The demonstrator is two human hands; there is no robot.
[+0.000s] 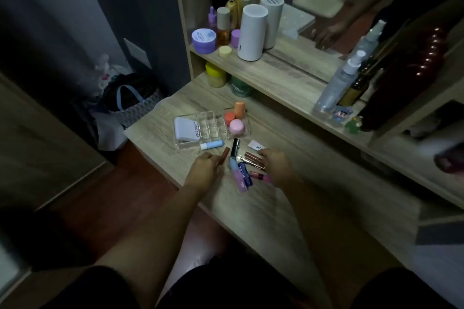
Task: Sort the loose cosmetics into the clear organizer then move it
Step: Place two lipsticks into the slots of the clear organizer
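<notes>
Your left hand (204, 170) reaches forward over the surface (263, 211), fingers pinched around a brownish lip tube (224, 155) whose tip points toward the clear organizer (212, 128). Your right hand (277, 165) lies palm down on the loose cosmetics (242, 170), fingers curled over the dark red tubes (253, 158); you cannot tell whether they grip one. The organizer sits just beyond the pile, holding a white compact (186, 130) at its left and a pink jar (236, 127) at its right. A light blue stick (212, 144) lies against its near edge. Labels are mostly blurred.
</notes>
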